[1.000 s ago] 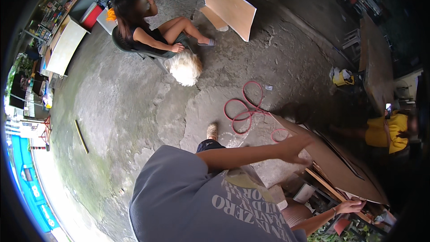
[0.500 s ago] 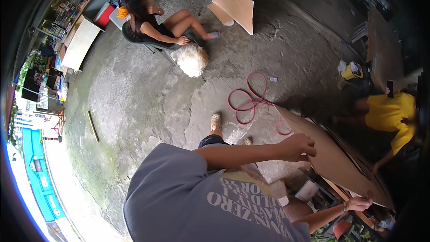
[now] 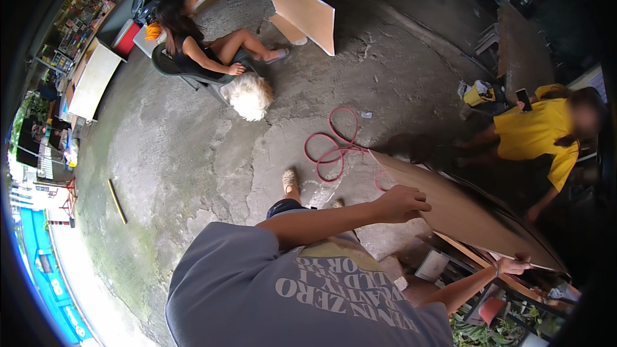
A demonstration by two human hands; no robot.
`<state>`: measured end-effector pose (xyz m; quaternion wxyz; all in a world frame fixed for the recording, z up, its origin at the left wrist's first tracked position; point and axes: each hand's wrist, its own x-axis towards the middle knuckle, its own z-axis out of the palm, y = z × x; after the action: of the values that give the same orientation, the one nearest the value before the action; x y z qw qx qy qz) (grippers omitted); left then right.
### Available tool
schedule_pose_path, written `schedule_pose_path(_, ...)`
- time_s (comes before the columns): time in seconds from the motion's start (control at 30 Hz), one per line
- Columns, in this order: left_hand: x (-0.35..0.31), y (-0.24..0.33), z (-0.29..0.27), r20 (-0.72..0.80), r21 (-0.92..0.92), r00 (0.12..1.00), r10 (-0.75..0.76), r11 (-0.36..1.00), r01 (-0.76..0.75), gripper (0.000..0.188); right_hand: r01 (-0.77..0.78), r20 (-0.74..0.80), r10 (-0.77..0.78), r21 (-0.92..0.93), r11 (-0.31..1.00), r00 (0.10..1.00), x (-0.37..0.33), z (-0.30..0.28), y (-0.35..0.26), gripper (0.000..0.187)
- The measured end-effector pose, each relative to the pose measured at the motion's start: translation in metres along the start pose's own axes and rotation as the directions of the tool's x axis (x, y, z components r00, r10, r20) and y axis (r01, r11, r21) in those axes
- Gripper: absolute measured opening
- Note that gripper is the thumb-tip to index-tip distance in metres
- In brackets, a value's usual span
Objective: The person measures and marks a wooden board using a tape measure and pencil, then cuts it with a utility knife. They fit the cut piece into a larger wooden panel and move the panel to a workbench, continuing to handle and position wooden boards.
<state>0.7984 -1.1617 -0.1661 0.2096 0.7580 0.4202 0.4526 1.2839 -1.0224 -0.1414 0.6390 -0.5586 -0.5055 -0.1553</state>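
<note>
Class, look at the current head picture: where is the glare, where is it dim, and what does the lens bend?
Head view: glare washes the ground white at lower left; the right side is dim, though the yellow shirt stands out; the fisheye bows the blue wall near the rim, while the red hose shows clearly enough to trace.

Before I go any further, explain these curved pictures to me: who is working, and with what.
No machine works here: these are a person's two bare hands. Every picture comes from a camera on that person's head, looking down through a fisheye lens, which bends straight edges. The grey shirt at the bottom is the wearer's own. The right hand holds the edge of a large brown board; the left hand is at its near edge, though its grip is unclear. On the grey floor lie looped red cord and a thin yellowish stick.
</note>
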Motion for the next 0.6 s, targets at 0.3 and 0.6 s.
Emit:
schedule_pose_path(0.3,-0.005,-0.005,0.001,-0.095,-0.126,0.995,0.036,0.991,-0.048,0.041,-0.026,-0.045,0.02,-0.138,0.99,0.999,-0.01,-0.011,-0.017,0.031)
schedule_pose_path(0.6,-0.032,0.006,-0.081,-0.024,0.018,0.994,-0.11,0.994,0.111,0.038,0.163,0.033,-0.168,0.121,0.979,0.985,-0.035,0.022,-0.154,0.06)
